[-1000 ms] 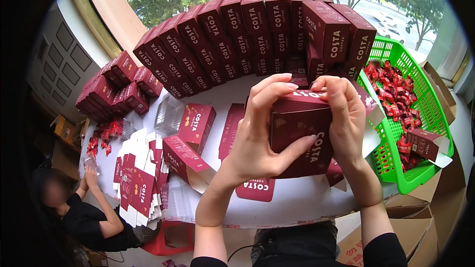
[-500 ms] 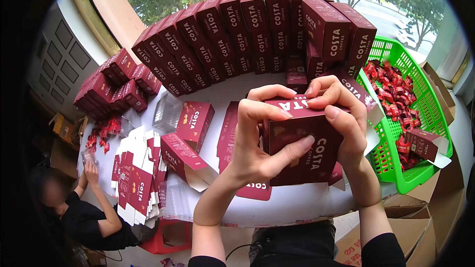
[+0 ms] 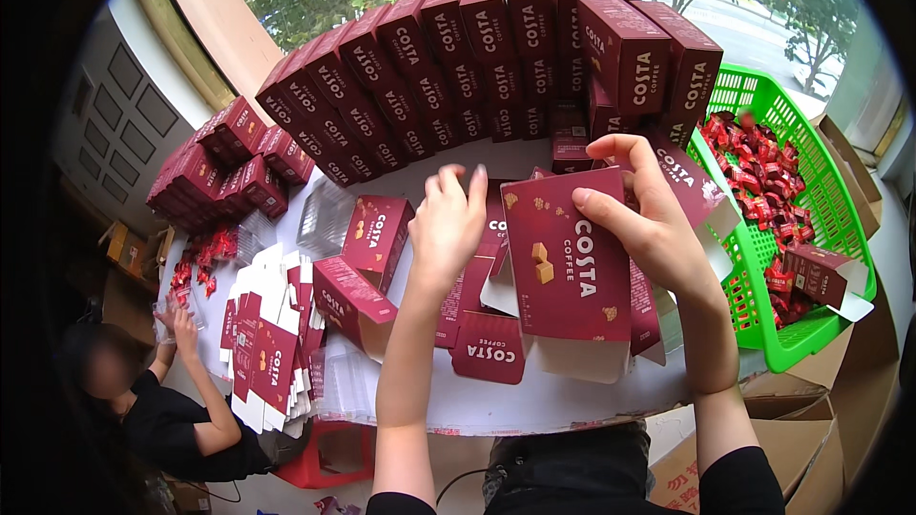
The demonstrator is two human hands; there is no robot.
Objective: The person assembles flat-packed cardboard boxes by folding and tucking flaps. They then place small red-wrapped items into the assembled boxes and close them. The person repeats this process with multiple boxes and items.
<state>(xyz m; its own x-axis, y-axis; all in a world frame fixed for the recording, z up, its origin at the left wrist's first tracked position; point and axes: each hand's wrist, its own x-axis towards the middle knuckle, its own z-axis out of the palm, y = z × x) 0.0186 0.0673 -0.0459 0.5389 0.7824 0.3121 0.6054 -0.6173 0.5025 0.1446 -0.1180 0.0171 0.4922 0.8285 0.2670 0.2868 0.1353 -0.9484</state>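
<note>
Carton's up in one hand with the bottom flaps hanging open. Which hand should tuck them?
Left, probably. The right hand grips the dark red carton at its upper edge, so it is occupied. The left hand hangs open and empty beside it, free to reach the loose white flaps below.

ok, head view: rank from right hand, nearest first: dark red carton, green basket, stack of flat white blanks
1. Dark red carton: held in the right hand.
2. Green basket: just to its right.
3. Stack of flat white blanks: far left, beyond the left hand.
</note>
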